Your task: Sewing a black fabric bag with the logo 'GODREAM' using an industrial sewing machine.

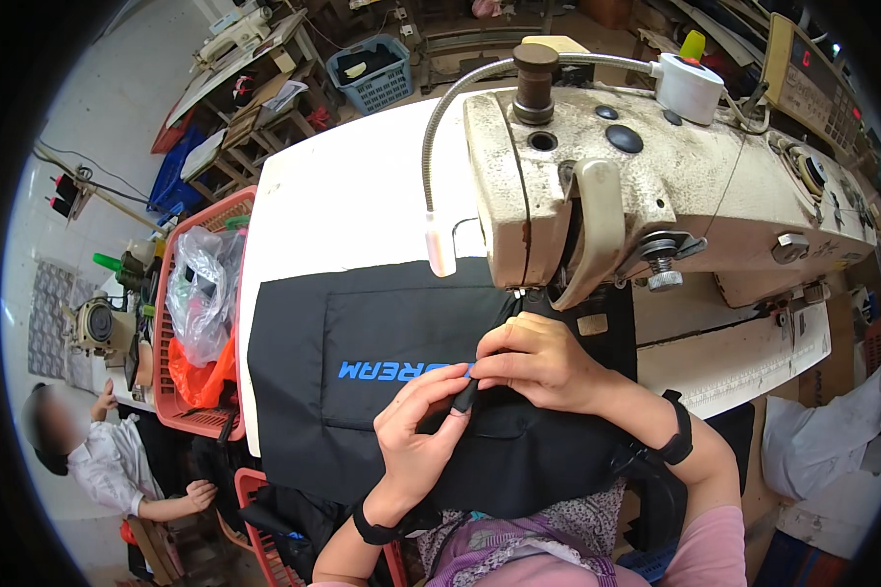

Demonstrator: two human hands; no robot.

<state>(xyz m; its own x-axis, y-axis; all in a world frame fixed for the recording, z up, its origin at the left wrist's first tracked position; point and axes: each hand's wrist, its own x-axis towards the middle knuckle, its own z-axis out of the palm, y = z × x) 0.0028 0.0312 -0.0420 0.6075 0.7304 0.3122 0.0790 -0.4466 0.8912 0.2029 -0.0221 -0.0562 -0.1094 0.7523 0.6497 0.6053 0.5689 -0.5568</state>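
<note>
A black fabric panel (294,362) with blue lettering and a stitched rectangular pocket outline lies on the white sewing table, its near part hanging toward my lap. Under the needle area of the industrial sewing machine (597,196), the cloth is bunched at its far edge. My left hand (421,421) pinches a narrow black fabric strip (466,395) between thumb and fingers. Close beside it, my right hand (538,364) pinches the same strip near its upper end, fingertips almost touching the left ones. The fingers partly cover the lettering and the strip.
A flexible metal lamp neck (429,137) bends down left of the machine head. A pink basket (166,362) with plastic bags stands against the table's left side. Beyond it, another person (117,460) sits at the left. A white sack (822,440) lies at the right.
</note>
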